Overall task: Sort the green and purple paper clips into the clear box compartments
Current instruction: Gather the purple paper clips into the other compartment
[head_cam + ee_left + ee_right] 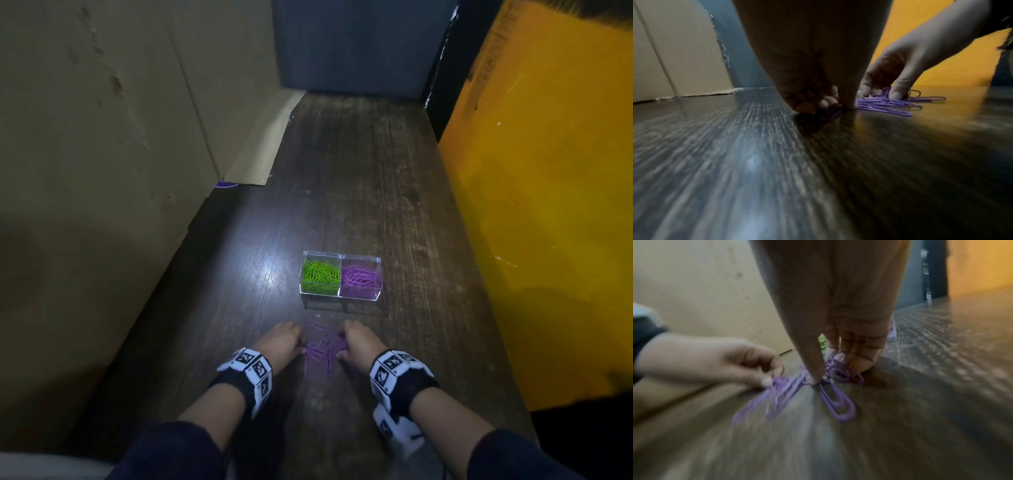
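A clear two-compartment box [340,254] stands on the dark wooden table [359,171]. Green paper clips [320,274] fill its left compartment and purple paper clips [360,277] its right. Nearer me lies a loose pile of purple paper clips [323,349] [885,104] [838,404]. My left hand [301,344] [835,107] sits at the pile's left edge, its fingers curled and pinching purple clips. At the pile's right edge my right hand [342,344] [828,368] has its thumb and curled fingers closed round a bunch of purple clips. No green clips show on the table.
A tall cardboard wall [102,171] runs along the table's left side, with a flap [260,150] lying on the surface. A yellow panel [548,205] bounds the right side and a dark panel [352,44] closes the back. Bare wood stretches beyond the box.
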The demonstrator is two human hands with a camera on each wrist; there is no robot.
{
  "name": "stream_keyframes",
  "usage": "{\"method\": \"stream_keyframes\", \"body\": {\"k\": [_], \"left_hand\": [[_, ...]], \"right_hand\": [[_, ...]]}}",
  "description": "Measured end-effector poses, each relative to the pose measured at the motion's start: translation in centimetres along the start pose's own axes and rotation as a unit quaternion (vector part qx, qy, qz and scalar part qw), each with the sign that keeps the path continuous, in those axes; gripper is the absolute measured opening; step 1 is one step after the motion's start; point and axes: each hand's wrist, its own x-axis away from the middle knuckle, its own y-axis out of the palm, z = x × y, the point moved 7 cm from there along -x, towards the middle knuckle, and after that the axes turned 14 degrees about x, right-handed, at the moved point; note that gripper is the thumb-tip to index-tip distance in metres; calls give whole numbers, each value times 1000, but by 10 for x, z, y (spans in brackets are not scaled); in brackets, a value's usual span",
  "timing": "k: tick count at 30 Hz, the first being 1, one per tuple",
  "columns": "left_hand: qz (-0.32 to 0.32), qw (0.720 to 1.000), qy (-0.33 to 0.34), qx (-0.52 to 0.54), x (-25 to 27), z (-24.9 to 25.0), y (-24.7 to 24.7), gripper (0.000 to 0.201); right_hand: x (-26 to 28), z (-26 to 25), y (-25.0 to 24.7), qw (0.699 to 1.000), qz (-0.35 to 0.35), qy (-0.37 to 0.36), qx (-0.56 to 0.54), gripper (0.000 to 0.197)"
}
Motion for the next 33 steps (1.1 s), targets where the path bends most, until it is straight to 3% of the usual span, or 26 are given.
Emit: {"method": "stream_keyframes", "body": {"k": [2,4,7,9,13,15,17,19,21,23,25,27,29,31,33], "left_hand": [[8,1000,1,3,-3,0,-2,29],[15,999,-8,28,-6,0,-6,25],[34,992,-18,121,-8,-1,-12,2],[60,975,-34,210,-7,-6,-15,8],[92,928,-55,356,-3,-12,-16,21],[85,922,-76,371,-3,-16,-12,18],[102,913,-96,383,-4,-20,-10,27],[116,914,-107,373,-5,-21,-9,31],[93,942,-108,305,-2,-15,-6,40],[58,976,-78,196,0,0,-4,45],[41,994,-21,101,-4,17,-5,45],[1,999,37,30,-14,30,-3,60],[-35,995,81,-49,-24,40,-1,67],[-47,988,97,-112,-31,48,-2,60],[-46,985,93,-140,-36,49,-4,51]], "right_hand": [[-6,2,-6,999,-9,3,-47,21],[-12,6,-13,997,-7,2,-72,13],[-18,18,-20,992,12,20,-123,15],[-17,31,-23,977,31,46,-205,24],[-8,47,-21,910,26,83,-406,27],[-2,48,-16,860,3,89,-502,25],[2,48,-11,839,-7,103,-534,22],[6,49,-9,830,0,130,-542,24],[8,50,-3,812,-1,167,-559,24],[3,51,3,837,2,187,-514,21],[-5,46,3,917,22,154,-366,24],[-10,34,1,972,33,115,-204,24],[-14,23,0,990,41,81,-105,20],[-18,18,1,996,33,67,-51,23],[-17,17,-1,997,20,63,-38,11]]}}
